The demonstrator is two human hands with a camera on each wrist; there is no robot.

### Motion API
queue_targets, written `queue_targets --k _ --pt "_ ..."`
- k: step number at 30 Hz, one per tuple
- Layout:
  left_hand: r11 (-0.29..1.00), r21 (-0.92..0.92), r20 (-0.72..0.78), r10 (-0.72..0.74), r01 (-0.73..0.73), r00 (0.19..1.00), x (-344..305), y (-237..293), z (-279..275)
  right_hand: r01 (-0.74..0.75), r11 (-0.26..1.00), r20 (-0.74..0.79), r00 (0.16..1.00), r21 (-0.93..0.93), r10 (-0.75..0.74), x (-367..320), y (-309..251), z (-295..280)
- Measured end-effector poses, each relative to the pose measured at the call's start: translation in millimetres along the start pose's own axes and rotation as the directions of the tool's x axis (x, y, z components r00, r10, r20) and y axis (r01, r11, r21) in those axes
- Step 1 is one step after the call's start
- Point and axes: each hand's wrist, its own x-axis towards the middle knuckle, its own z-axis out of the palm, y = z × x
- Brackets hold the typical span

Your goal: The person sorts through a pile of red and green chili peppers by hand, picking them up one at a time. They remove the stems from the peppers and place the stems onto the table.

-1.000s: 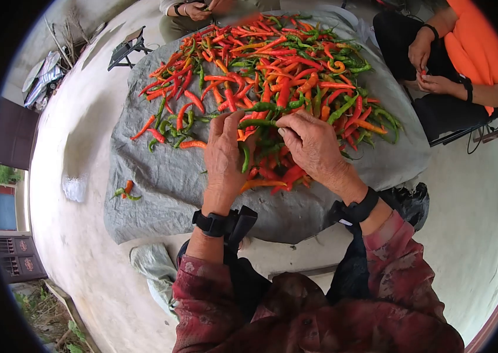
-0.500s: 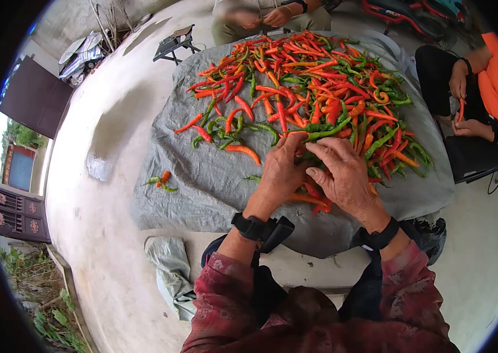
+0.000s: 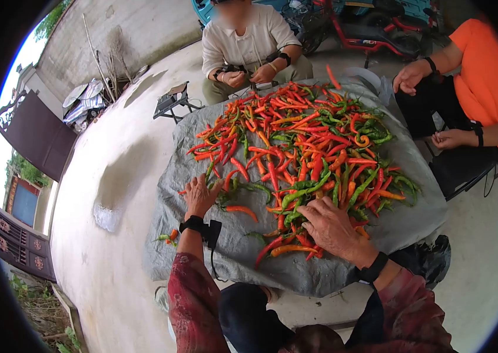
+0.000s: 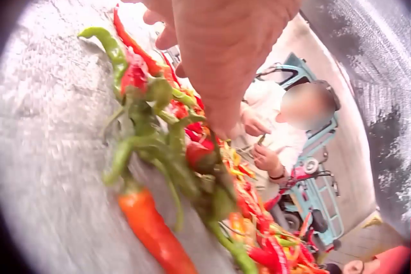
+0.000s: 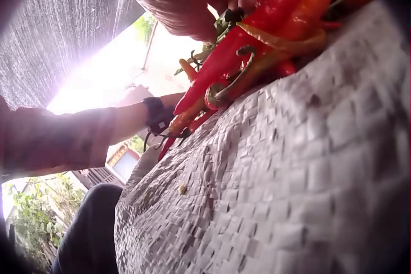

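A heap of red, orange and green chili peppers (image 3: 319,159) covers much of a grey woven sheet (image 3: 184,253). My left hand (image 3: 201,198) reaches to the heap's near left side, fingers spread over a few green and red chilies. In the left wrist view, green chilies (image 4: 151,126) and an orange-red chili (image 4: 151,229) lie below that hand. My right hand (image 3: 334,229) lies over the near middle of the heap with bent fingers, at a green chili (image 3: 292,217). Its fingertips are partly hidden; I cannot tell whether they pinch a chili.
A small cluster of chilies (image 3: 169,237) lies apart at the sheet's left. A person in a light shirt (image 3: 252,44) sits across; another in orange (image 3: 484,82) sits at the right. A folding stool (image 3: 173,103) stands at far left, and a black bag (image 3: 428,259) at near right.
My left hand has left my right hand's side and moved left. The green chili between my hands earlier no longer shows there. The person in orange has parted their hands. The head view has tilted up.
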Motion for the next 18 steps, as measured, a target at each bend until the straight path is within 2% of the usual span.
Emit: queue_targets --k 1,2,5,6,7,8,10,11,13,14,15,16,17,18 --pt "0.999 -0.004 0.081 -0.04 0.041 0.996 9 -9 4 0.0 1.0 0.001 1.0 0.011 0.0 0 0 -1" --pt "1.0 -0.012 0.077 -0.026 0.027 0.997 23 -21 13 0.001 1.0 0.006 1.0 0.023 -0.001 1 0 -1" --pt "0.993 -0.092 0.205 -0.057 0.078 0.977 30 -28 25 0.031 0.999 -0.001 1.0 -0.023 -0.031 3 1 -1" --pt "0.997 -0.026 0.195 -0.069 0.076 0.978 22 -11 15 0.049 0.998 -0.006 0.999 -0.027 -0.049 2 2 0" --pt "0.998 -0.067 0.162 0.01 0.0 0.987 17 -1 10 0.009 1.0 0.004 1.0 0.019 -0.009 2 3 1" --pt "0.992 -0.104 0.122 0.09 -0.077 0.988 13 5 10 0.043 0.999 -0.02 0.999 0.011 -0.042 2 3 0" --pt "0.972 -0.001 0.04 0.233 -0.234 0.972 10 16 24 0.027 1.0 0.001 1.0 0.015 -0.027 2 3 0" --pt "0.973 0.004 0.047 0.231 -0.232 0.972 9 23 29 0.022 0.999 0.003 1.0 0.023 -0.023 2 3 1" --pt "0.975 -0.123 0.116 0.2 -0.186 0.973 2 49 29 0.004 1.0 0.017 1.0 0.03 -0.004 1 3 2" --pt "0.975 -0.119 0.119 0.2 -0.186 0.973 -3 61 30 0.001 0.999 0.016 1.0 0.034 -0.002 1 3 2" --pt "0.927 -0.361 0.132 0.162 -0.105 0.978 -8 72 31 0.003 0.999 0.02 1.0 0.033 -0.004 1 3 1" --pt "0.816 -0.578 0.156 0.129 -0.016 0.979 -17 87 27 0.003 1.0 0.024 1.0 0.031 -0.004 0 3 1" --pt "0.708 -0.705 0.148 0.214 -0.049 0.965 -25 100 19 0.002 1.0 0.027 1.0 0.027 -0.003 -1 2 0" --pt "0.711 -0.701 0.151 0.218 -0.051 0.964 -28 105 20 -0.003 1.0 0.023 1.0 0.031 0.002 -3 3 0"
